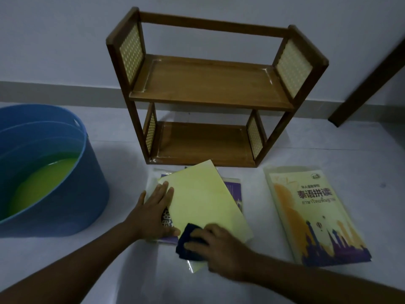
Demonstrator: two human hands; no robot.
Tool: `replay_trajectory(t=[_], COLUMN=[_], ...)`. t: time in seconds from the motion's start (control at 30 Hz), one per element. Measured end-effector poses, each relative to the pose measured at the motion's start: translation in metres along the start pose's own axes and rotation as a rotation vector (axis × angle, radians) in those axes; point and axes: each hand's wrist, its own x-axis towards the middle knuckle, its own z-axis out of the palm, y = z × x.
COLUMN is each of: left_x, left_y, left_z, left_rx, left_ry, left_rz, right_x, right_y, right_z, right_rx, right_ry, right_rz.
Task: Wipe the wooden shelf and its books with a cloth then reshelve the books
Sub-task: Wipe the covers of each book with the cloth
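Dark blue cloth [189,242], bunched soft under the right hand [219,249], fingers curled over it and pressing it onto the near corner of a pale yellow book [203,198]. Left hand [153,211] laid flat, fingers straight, on the left edge of the same stack, pinning it to the floor [328,150]. Yellow book lying skewed on top of a purple-covered book [235,189], both glossy, apparently in clear plastic sleeves.

Likely handling: thin, light, bendy paperbacks with slick covers, prone to sliding over each other and over the smooth floor under a wiping stroke, hence the steadying palm. Best taken by a long edge or the spine, lifted with fingers slid underneath rather than pinched at a corner, which would flex. Cloth limp, possibly damp; easy to wad, no grip problem.

Further right, well apart, a third book [315,213] face up with a skyline cover. Beyond the stack, the wooden shelf [210,84], two tiers, both bare, against the wall. To the left, a blue tub [65,194] holding greenish liquid. Reshelving not yet begun.
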Motion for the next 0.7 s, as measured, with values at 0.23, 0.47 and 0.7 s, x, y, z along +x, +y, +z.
replay_trajectory(t=[0.23,0.47,0.7], left_x=[0.002,0.001,0.002], left_y=[-0.001,-0.003,-0.004], left_z=[0.001,0.003,0.001], left_rx=[-0.041,-0.087,-0.057], left_ry=[0.016,0.062,0.023], left_rz=[0.009,0.034,0.029], right_x=[0.072,0.088,0.084], right_y=[0.083,0.027,0.046], right_z=[-0.040,-0.016,-0.026], right_rx=[0.074,-0.001,0.050], right_ry=[0.105,0.021,0.072], right_rz=[0.689,0.135,0.585])
